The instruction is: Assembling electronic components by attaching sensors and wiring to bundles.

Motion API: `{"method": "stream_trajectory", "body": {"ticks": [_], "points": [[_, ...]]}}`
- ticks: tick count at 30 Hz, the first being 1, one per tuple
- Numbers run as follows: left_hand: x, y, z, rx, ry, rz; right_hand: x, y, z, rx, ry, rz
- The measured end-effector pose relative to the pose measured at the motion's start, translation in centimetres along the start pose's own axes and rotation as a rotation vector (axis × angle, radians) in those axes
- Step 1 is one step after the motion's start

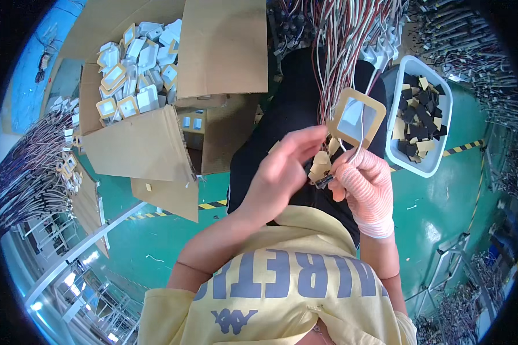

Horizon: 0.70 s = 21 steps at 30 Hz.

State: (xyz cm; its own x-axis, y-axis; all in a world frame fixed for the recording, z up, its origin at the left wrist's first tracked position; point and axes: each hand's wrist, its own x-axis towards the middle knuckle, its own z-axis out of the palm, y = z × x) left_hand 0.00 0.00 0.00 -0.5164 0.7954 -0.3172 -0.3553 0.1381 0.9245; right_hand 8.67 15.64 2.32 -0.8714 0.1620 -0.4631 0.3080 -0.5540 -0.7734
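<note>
My right hand (365, 187), in a pink-and-white striped glove, pinches a thin cable (360, 150) between thumb and fingers. Just above it hangs a square white plastic housing (351, 119) with a tan border, and the cable passes across it. At the gloved fingertips a small dark connector end (324, 180) shows. My left hand (285, 167) is bare, a little blurred, with fingers extended toward the housing and nothing visible in them. Small tan pieces (319, 165) lie on my lap between both hands. A bundle of red and white wires (342, 52) runs down over my legs.
At the far left stands an open cardboard box (132, 135) heaped with white housings (147, 63). A white bin (392, 135) of black and tan pieces (423, 118) sits on the right. Dense cable bundles (23, 172) line the left and right edges. The floor (155, 253) is green.
</note>
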Motion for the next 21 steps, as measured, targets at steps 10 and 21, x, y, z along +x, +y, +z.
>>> {"method": "stream_trajectory", "body": {"ticks": [10,21], "points": [[1.0,1.0,3.0,-0.86,-0.161,0.027,0.2,-0.5,0.9,-0.206,0.086,-0.044],[0.6,1.5,3.3,-0.757,-0.159,0.046,-0.3,-0.2,0.9,-0.281,0.06,-0.118]]}}
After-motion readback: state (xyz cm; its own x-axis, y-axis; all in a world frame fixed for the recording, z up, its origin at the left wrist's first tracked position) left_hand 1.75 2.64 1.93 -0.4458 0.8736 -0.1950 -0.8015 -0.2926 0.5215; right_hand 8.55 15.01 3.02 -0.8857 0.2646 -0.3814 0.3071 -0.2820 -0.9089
